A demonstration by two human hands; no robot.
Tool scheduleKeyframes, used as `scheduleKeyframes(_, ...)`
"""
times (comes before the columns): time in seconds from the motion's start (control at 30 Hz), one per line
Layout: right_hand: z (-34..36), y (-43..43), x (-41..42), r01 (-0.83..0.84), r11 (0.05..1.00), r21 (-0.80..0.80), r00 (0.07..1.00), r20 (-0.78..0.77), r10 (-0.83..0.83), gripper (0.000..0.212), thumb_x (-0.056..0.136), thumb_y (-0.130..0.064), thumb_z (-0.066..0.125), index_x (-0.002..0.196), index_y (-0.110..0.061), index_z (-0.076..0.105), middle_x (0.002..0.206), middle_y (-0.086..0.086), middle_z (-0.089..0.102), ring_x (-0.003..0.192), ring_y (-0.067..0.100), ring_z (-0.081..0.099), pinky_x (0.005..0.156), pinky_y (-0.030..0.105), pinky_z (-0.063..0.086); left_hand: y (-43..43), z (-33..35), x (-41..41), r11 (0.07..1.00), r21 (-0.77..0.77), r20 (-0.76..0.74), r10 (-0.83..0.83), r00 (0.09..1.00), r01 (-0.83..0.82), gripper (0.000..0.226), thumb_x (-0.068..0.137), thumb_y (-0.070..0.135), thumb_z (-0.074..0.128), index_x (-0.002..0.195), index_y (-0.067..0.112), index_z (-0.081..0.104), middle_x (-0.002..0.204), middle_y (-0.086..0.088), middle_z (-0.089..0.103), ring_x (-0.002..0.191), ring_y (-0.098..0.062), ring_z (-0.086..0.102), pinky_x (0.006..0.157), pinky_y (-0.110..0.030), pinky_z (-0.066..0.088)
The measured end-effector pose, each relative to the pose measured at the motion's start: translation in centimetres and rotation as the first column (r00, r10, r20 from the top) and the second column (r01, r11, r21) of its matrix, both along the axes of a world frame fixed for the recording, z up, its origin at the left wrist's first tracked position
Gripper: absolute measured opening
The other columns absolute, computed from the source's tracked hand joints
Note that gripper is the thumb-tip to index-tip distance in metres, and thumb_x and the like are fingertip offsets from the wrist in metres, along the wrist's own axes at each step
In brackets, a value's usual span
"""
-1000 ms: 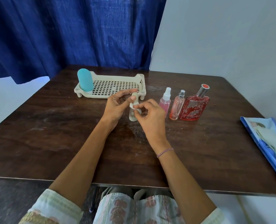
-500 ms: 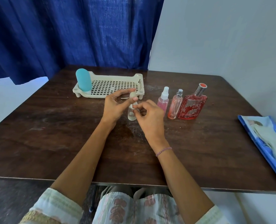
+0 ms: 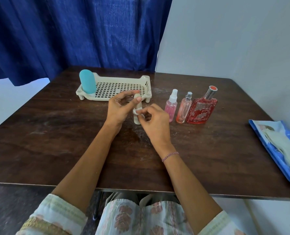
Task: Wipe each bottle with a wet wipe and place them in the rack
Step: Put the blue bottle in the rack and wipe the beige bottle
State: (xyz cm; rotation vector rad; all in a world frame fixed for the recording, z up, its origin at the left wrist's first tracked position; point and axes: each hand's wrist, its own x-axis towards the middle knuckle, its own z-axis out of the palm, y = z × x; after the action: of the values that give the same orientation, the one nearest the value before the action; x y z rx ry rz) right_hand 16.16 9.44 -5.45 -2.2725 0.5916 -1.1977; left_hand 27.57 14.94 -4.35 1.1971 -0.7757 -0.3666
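Head view, entries near to far. Pale floral-printed cloth garment (image 3: 141,217): soft weave, at 6 o'clock below the table edge. Dark brown wooden table (image 3: 56,141): flat, grain-marked, with a dull smudged finish. Thin pink thread bracelet (image 3: 169,154): worn on the right wrist. Right hand (image 3: 155,119): fingertips pinch a small crumpled white wet wipe (image 3: 137,111) against the middle of the bottle in work. Left hand (image 3: 118,107): thumb and fingers grasp the rounded top of that bottle. Small slim beige plastic bottle (image 3: 137,120): matte, cylindrical, upright at table centre; whether its base touches the wood cannot be told. Flat blue plastic wipes pack (image 3: 276,148): glossy, with a pale sheet lying on it, at 3 o'clock. In a row at 1 o'clock of the hands stand three bottles: a clear pink spray bottle with white nozzle (image 3: 171,106), a slim pink glass bottle with silver cap (image 3: 184,109), and a square red glass bottle with chrome neck (image 3: 201,111). Beige perforated plastic rack (image 3: 118,89): rectangular, with a grid floor and short legs, at 11 o'clock. Teal round-topped plastic bottle (image 3: 87,83): matte, upright in the rack's left corner. Deep blue pleated fabric curtain (image 3: 73,31) and pale plain wall (image 3: 234,39): at 12 o'clock. Status, by judgement: one bottle is racked, one is under the wipe, and three wait outside the rack, so most of the work is left.
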Motion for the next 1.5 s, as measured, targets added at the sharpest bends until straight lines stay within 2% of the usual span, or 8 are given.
scheduleKeyframes(0.1, -0.4, -0.1, 0.2, -0.006, 1.0, 0.014, 0.998, -0.058, 0.007, 0.01, 0.074, -0.007, 0.074, 0.084, -0.007, 0.072, 0.083, 0.003, 0.065, 0.07, 0.012, 0.062, 0.068, 0.031, 0.055, 0.0, 0.0, 0.0, 1.0, -0.009, -0.027, -0.001, 1.0, 0.001, 0.027, 0.082, 0.006, 0.07, 0.108, 0.007, 0.067, 0.106, 0.002, 0.07, 0.097, -0.007, 0.067, 0.081, -0.02, 0.053)
scheduleKeyframes(0.27, -0.4, 0.0, 0.2, -0.028, 1.0, 0.007, 0.999, -0.019, 0.029, 0.012, 0.074, -0.007, 0.074, 0.086, -0.008, 0.072, 0.084, 0.002, 0.065, 0.069, 0.005, 0.058, 0.068, 0.021, 0.054, 0.2, -0.1, 0.2, 1.0, -0.012, -0.043, 0.007, 0.999, -0.008, 0.026, 0.084, 0.007, 0.068, 0.109, 0.004, 0.066, 0.107, -0.001, 0.07, 0.1, -0.007, 0.066, 0.085, -0.021, 0.052)
scheduleKeyframes(0.37, -0.8, -0.1, 0.3, -0.039, 0.999, 0.032, 0.994, -0.101, 0.042, 0.012, 0.072, -0.006, 0.076, 0.084, -0.008, 0.072, 0.081, 0.004, 0.065, 0.068, 0.01, 0.059, 0.069, 0.03, 0.055, 0.2, -0.2, 0.3, 1.0, -0.015, -0.071, 0.003, 0.997, -0.004, 0.025, 0.085, 0.008, 0.067, 0.109, 0.006, 0.066, 0.108, -0.001, 0.07, 0.101, -0.008, 0.065, 0.089, -0.024, 0.052)
scheduleKeyframes(0.6, -0.9, -0.2, 0.6, -0.044, 0.999, 0.026, 0.992, -0.113, 0.046, 0.011, 0.074, -0.006, 0.075, 0.084, -0.008, 0.072, 0.081, 0.004, 0.064, 0.07, 0.013, 0.061, 0.07, 0.034, 0.056, 0.1, -0.5, 0.6, 0.999, -0.032, -0.108, -0.034, 0.994, 0.031, 0.022, 0.086, 0.009, 0.065, 0.108, 0.01, 0.067, 0.113, -0.008, 0.069, 0.11, -0.019, 0.063, 0.095, -0.033, 0.051)
scheduleKeyframes(0.77, -0.8, -0.1, 0.4, -0.013, 0.999, 0.04, 0.998, -0.062, 0.015, 0.013, 0.074, -0.004, 0.073, 0.086, -0.01, 0.072, 0.084, 0.002, 0.064, 0.069, 0.008, 0.059, 0.07, 0.026, 0.055, 0.2, -0.6, 0.8, 0.998, -0.042, -0.125, -0.047, 0.991, 0.042, 0.02, 0.088, 0.009, 0.064, 0.107, 0.012, 0.068, 0.112, -0.008, 0.069, 0.111, -0.019, 0.063, 0.095, -0.034, 0.051)
scheduleKeyframes(1.13, -1.2, -0.4, 0.7, 0.087, 0.946, 0.311, 0.996, -0.026, -0.083, 0.02, 0.079, -0.016, 0.074, 0.097, -0.008, 0.07, 0.091, 0.004, 0.07, 0.078, 0.009, 0.064, 0.075, 0.025, 0.055, 0.2, -0.7, 0.8, 0.999, -0.046, -0.147, -0.029, 0.989, 0.023, 0.018, 0.087, 0.009, 0.064, 0.104, 0.013, 0.069, 0.109, -0.003, 0.07, 0.111, -0.017, 0.062, 0.103, -0.041, 0.046)
scheduleKeyframes(1.3, -0.7, 0.4, 0.7, 0.028, 0.989, 0.144, 1.0, -0.002, -0.028, 0.018, 0.079, -0.013, 0.073, 0.095, -0.006, 0.071, 0.092, 0.004, 0.066, 0.076, 0.008, 0.061, 0.074, 0.016, 0.051, 0.4, -0.9, 1.2, 0.998, -0.045, -0.146, -0.051, 0.988, 0.045, 0.019, 0.084, 0.017, 0.069, 0.103, 0.017, 0.071, 0.114, -0.009, 0.068, 0.116, -0.024, 0.059, 0.106, -0.052, 0.04)
scheduleKeyframes(1.5, -1.0, -0.1, 0.4, 0.093, 0.974, 0.205, 0.996, -0.007, -0.094, 0.018, 0.08, -0.013, 0.072, 0.097, -0.007, 0.071, 0.094, 0.004, 0.067, 0.078, 0.007, 0.06, 0.075, 0.019, 0.052, 0.4, -0.9, 1.1, 0.995, -0.068, -0.161, -0.088, 0.983, 0.078, 0.027, 0.076, 0.025, 0.073, 0.102, 0.017, 0.071, 0.114, -0.009, 0.068, 0.118, -0.025, 0.059, 0.108, -0.051, 0.038)
